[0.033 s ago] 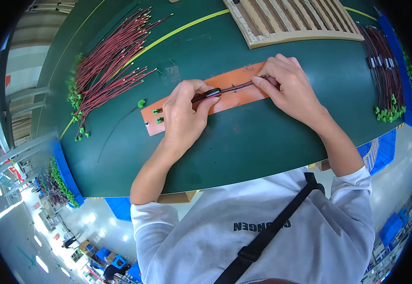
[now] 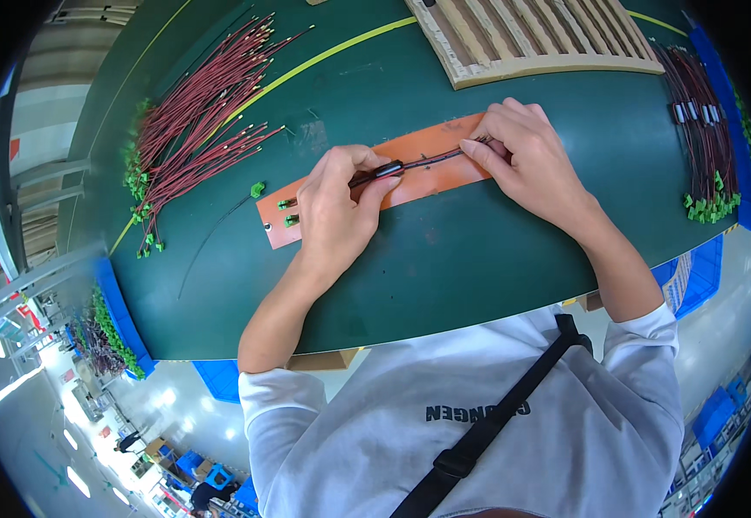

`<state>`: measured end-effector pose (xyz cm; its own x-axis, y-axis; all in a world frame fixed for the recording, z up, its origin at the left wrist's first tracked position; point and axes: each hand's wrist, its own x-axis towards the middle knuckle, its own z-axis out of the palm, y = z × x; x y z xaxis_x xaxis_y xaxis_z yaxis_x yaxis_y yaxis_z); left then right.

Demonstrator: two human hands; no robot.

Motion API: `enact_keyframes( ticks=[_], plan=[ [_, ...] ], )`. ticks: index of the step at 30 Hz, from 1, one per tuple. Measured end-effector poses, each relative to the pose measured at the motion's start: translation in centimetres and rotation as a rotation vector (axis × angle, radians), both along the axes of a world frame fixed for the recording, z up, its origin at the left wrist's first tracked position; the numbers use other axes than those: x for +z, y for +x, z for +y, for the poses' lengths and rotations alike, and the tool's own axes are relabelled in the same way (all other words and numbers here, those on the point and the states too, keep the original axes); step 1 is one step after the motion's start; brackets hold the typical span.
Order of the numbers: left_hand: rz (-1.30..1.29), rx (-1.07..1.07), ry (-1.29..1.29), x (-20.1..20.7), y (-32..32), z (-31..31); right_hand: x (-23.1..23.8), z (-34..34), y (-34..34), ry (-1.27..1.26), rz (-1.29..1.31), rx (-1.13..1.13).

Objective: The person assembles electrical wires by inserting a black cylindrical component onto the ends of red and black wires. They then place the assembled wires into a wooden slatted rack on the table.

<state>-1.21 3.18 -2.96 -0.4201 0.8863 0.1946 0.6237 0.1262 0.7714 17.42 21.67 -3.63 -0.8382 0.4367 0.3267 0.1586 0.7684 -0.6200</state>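
My left hand [image 2: 338, 197] pinches a short black sleeve [image 2: 388, 170] on a dark red-and-black cable, near the middle of a narrow orange board [image 2: 432, 183]. To its right, the thin wires [image 2: 436, 159] run across the board into my right hand [image 2: 526, 160], whose thumb and fingers are closed on them. The wire ends are hidden inside that hand. Two green connectors [image 2: 291, 221] sit at the board's left end, beside my left hand. A loose black wire with a green connector [image 2: 257, 189] lies left of the board.
Many red-and-black wires [image 2: 207, 112] with green connectors are heaped at the left. A slatted wooden rack [image 2: 557, 66] stands at the back. At the right lies a bundle of sleeved wires [image 2: 703, 129] beside a blue edge [image 2: 725, 104]. The green table [image 2: 444, 259] curves in front of me.
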Motion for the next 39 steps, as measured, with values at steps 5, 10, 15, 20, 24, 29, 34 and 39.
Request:
enact_keyframes(
  ticks=[5,10,15,20,24,29,34,39],
  plan=[
    [0.021,-0.050,0.080,-1.1,0.7,1.0,0.0,0.9,0.6,-0.027,-0.033,-0.021],
    [-0.022,-0.074,0.204,-1.3,0.7,1.6,-0.3,1.0,0.3,0.012,0.002,0.000],
    [-0.045,-0.098,0.202,-1.2,0.7,1.9,-0.5,-0.2,-0.6,0.047,0.026,0.021],
    [-0.121,-0.072,0.190,-1.6,1.0,1.9,-0.5,-0.2,-0.5,0.047,0.032,0.034],
    [0.059,-0.145,0.229,-1.9,0.5,2.0,-0.8,-0.3,-0.4,0.072,0.052,0.038],
    [0.066,-0.137,0.201,-1.4,0.9,1.7,-0.9,1.2,1.1,0.014,0.098,-0.043],
    [-0.091,-0.150,0.079,-1.0,0.6,2.0,-1.3,0.9,1.7,-0.168,0.125,-0.073],
    [-0.164,-0.428,-0.185,2.6,-1.9,5.8,-1.2,1.0,1.9,-0.223,0.115,-0.077]
  ],
)
